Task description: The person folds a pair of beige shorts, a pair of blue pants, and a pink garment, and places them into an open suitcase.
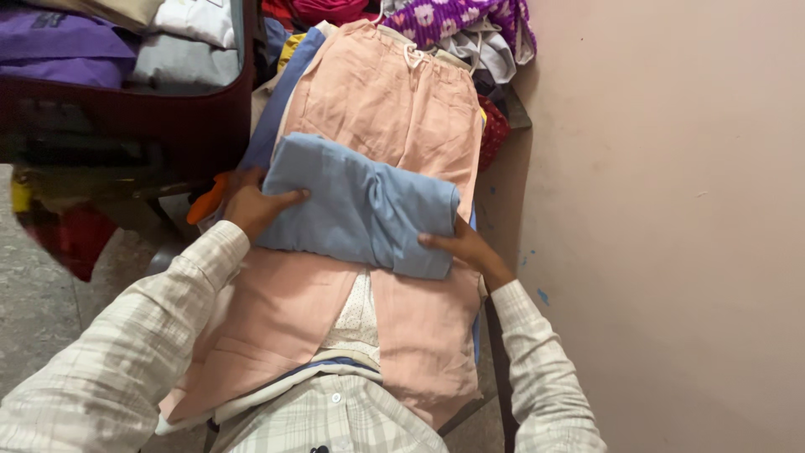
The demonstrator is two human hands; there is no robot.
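Folded light-blue garment (pixel 356 205), held at both ends over peach trousers (pixel 377 109).

Item one: the folded light-blue garment lies across the middle of the peach trousers, which are spread flat on a stack of other clothes. Left hand (pixel 251 201): curled on the garment's left end, thumb on top, fingers tucked under the edge. Right hand (pixel 457 247): curled on the garment's lower right corner, thumb on top, fingers underneath. Both sleeves are pale checked cloth. Item two: dark-red suitcase (pixel 168 109), open, left of the trousers, packed with purple, white and grey folded pieces. Item three: purple flowered cloth (pixel 453 17), heaped beyond the trousers' waistband. Item four: pink wall (pixel 671 210), right of the trousers.
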